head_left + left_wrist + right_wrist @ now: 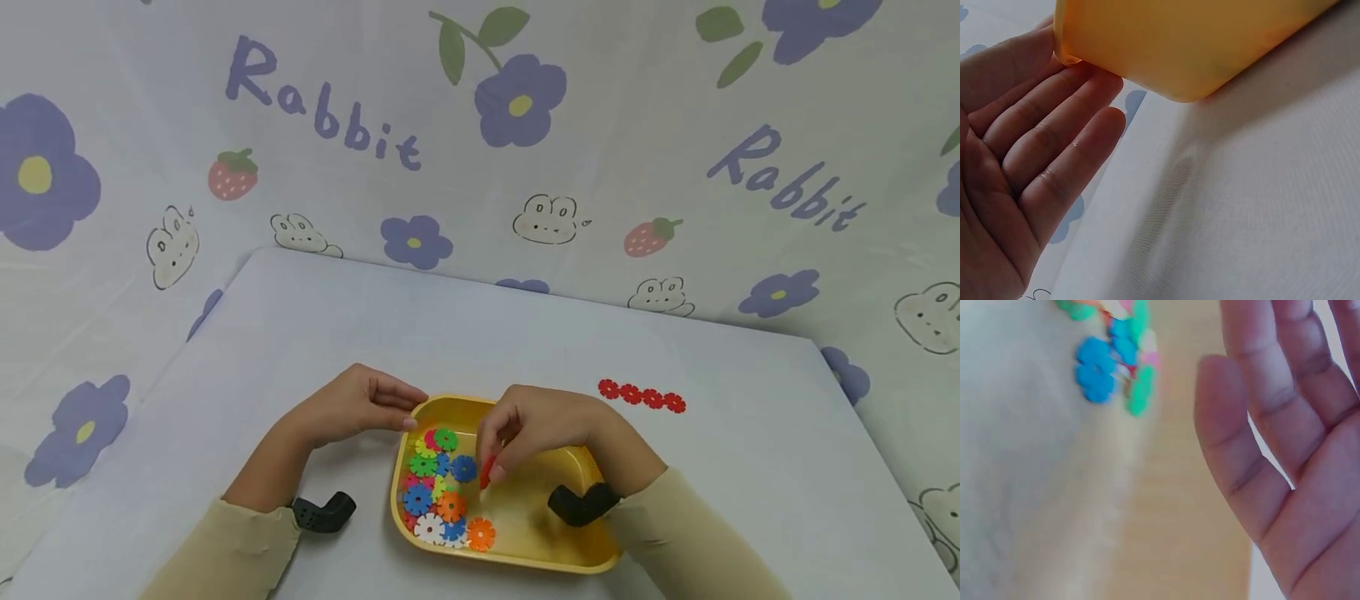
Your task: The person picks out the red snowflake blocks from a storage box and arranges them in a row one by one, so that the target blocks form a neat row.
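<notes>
A yellow tray (525, 564) holds several flower-shaped plastic discs (423, 498) in blue, green, orange, white and other colours, gathered at its left end. My left hand (367, 408) grips the tray's far left corner, thumb at the rim; in the left wrist view, its other fingers (1054, 175) reach along the outer wall and below the rim. Over the middle of the tray, my right hand (536, 425) pinches a red disc (487, 472) between thumb and forefinger. That disc is out of sight in the right wrist view, where blue discs (1095, 370) lie beyond the thumb.
A row of several red discs (642, 396) lies on the white table (375, 308), beyond the tray to the right. Behind the table hangs a cloth (465, 183) printed with flowers and rabbits. A black wrist camera (326, 512) juts from each sleeve.
</notes>
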`<state>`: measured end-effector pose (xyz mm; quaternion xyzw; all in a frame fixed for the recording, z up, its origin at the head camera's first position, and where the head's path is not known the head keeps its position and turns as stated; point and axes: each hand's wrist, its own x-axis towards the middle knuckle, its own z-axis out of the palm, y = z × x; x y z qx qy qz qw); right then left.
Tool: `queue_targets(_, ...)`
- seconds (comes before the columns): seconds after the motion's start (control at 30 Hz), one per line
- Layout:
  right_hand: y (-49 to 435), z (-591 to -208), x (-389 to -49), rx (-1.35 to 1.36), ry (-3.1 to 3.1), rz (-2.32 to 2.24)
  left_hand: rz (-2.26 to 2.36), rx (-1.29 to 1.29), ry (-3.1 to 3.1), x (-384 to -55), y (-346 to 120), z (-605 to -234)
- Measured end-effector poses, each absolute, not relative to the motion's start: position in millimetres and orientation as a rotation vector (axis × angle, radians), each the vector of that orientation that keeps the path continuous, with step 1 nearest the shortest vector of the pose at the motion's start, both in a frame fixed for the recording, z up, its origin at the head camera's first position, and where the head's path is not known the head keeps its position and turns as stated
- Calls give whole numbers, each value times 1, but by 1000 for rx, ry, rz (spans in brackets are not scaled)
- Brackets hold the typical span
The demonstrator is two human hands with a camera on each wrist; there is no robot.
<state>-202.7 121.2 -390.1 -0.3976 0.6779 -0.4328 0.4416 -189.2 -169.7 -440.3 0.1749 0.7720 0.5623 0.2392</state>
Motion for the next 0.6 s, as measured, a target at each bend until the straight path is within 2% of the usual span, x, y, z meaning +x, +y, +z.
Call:
queue_targets(0.33,196,-366,-221,-937,1801,-1228,1534,486,2116,-188,-168,-443)
queue_targets(0.47,240,-370,-231,-801,1915,-1355,1529,490,2122,-189,-168,-442)
queue_targets(0.6,280,-383,-236,-524,2113,-1398,1523,491,2137,-189,-169,-442)
